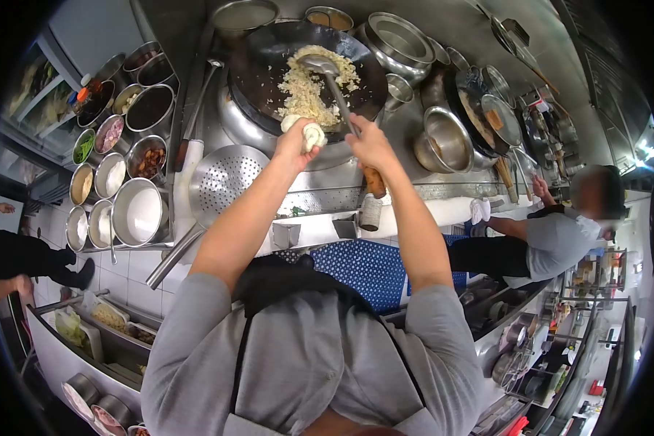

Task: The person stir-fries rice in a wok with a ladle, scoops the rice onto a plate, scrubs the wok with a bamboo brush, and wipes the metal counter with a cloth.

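My left hand (299,144) is closed around a bunched white cloth (313,136) at the near rim of a big dark wok (258,54). Fried rice (305,83) with pale, egg-like bits lies in the middle of the wok, and some grains stick to its wall. In my right hand (370,145) is the long handle of a ladle (320,65). Its bowl rests face down on the rice, and its wooden grip end (374,182) sticks out below my wrist. Whether the cloth wraps the wok's edge is hidden by my fingers.
A perforated strainer (229,178) lies left of the wok, near metal tubs of ingredients (139,211). Steel bowls (443,138) and a second wok (472,109) stand to the right. A co-worker (552,240) is at the right; another person (22,251) is at the left.
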A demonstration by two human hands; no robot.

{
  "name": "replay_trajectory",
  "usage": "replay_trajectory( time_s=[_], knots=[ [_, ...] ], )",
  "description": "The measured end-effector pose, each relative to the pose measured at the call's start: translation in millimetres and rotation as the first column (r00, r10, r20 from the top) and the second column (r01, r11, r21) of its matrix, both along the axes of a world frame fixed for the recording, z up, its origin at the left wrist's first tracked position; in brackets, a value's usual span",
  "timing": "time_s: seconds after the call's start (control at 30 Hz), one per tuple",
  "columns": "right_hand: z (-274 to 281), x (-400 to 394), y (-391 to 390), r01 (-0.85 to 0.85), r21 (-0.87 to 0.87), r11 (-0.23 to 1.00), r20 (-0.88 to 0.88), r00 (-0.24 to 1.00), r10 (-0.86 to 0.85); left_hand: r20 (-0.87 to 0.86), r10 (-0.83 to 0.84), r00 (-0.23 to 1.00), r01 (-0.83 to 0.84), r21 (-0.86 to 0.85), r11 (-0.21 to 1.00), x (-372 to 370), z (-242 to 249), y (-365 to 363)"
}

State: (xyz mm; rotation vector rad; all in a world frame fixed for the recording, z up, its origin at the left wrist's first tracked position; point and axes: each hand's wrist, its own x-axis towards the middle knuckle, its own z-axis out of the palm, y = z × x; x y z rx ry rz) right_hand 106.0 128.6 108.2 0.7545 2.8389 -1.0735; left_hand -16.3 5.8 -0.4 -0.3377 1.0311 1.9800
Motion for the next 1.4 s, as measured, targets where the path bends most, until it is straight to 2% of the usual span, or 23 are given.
replay_trajectory(
  time_s=[0.03,0.13,0.23,0.3,0.4,0.5,0.6,0.67,0.7,0.73,0.77,0.83,0.87,0.93,0.97,1.03,1.1,1.17,1.2,1.23,1.3,1.37,1.4],
  knots=[
    [3,-3,-5,0.014,-0.061,0.998,0.006,1.000,-0.013,-0.010,0.017,1.000,-0.017,0.003,1.000,2,1,-3],
    [22,48,-9,-0.163,-0.157,0.974,0.077,0.981,0.176,0.043,-0.015,0.999,0.014,0.035,0.999,-12,-4,4],
    [57,82,-9,-0.172,-0.066,0.983,0.143,0.973,0.180,0.089,0.005,0.996,-0.006,0.018,1.000,-20,-4,20],
    [45,69,4,-0.107,0.056,0.993,0.142,0.985,0.098,0.092,0.138,0.986,-0.133,-0.050,0.990,-14,-23,27],
    [7,59,28,-0.053,0.189,0.981,-0.078,0.995,0.069,0.154,0.149,0.977,-0.161,0.069,0.984,43,49,-10],
    [51,86,-17,0.022,-0.103,0.994,-0.002,1.000,-0.022,0.136,0.090,0.987,-0.092,0.010,0.996,79,111,-42],
    [72,116,-50,-0.002,-0.313,0.950,-0.010,1.000,-0.001,0.134,0.192,0.972,-0.204,0.081,0.976,15,28,-15],
    [106,148,-54,-0.055,-0.415,0.908,0.032,0.997,0.075,0.129,0.156,0.979,-0.165,0.058,0.985,35,48,-33],
    [131,160,-56,0.052,-0.533,0.844,0.155,0.987,0.036,0.118,0.137,0.984,-0.143,0.046,0.989,43,66,-44],
    [143,163,-47,0.061,-0.511,0.858,0.207,0.977,0.054,0.078,0.008,0.997,-0.013,0.072,0.997,57,85,-62],
    [146,166,-42,0.073,-0.493,0.867,0.265,0.962,0.069,0.092,-0.001,0.996,-0.007,0.080,0.997,50,86,-62],
    [130,137,-45,0.092,-0.418,0.904,0.166,0.986,-0.023,0.128,-0.021,0.992,0.009,0.095,0.995,34,79,-54],
    [96,115,-28,0.007,-0.296,0.955,0.143,0.989,0.037,0.065,-0.005,0.998,-0.002,0.104,0.995,26,54,-47],
    [28,66,-14,-0.025,0.044,0.999,-0.019,0.999,0.026,0.068,0.178,0.982,-0.187,0.162,0.969,40,7,-38],
    [26,57,-21,0.021,0.035,0.999,0.007,1.000,-0.021,0.067,0.267,0.961,-0.275,0.196,0.941,43,2,-36],
    [44,74,-23,-0.001,-0.105,0.994,-0.092,0.996,-0.009,0.084,0.223,0.971,-0.233,0.130,0.964,82,21,-65],
    [76,105,-15,-0.051,-0.173,0.984,0.063,0.996,0.063,0.013,-0.055,0.998,0.054,0.052,0.997,96,75,-98],
    [114,119,-20,-0.054,-0.275,0.960,0.188,0.976,0.108,0.119,-0.046,0.992,0.026,0.170,0.985,67,99,-85],
    [112,115,-22,-0.063,-0.261,0.963,0.174,0.978,0.111,0.107,-0.067,0.992,0.037,0.263,0.964,39,85,-66],
    [110,108,-25,-0.071,-0.241,0.968,0.154,0.982,0.111,0.149,-0.059,0.987,0.025,0.221,0.975,23,82,-54],
    [78,84,-29,-0.093,-0.015,0.996,0.077,0.993,0.094,0.026,-0.005,1.000,-0.001,0.245,0.970,15,26,-37],
    [41,67,-34,0.019,-0.029,0.999,0.006,1.000,-0.018,0.109,0.241,0.964,-0.263,0.299,0.917,32,0,-28],
    [44,75,-37,-0.012,-0.028,1.000,0.009,1.000,0.012,0.061,0.157,0.986,-0.168,0.288,0.943,50,1,-49]
  ],
)
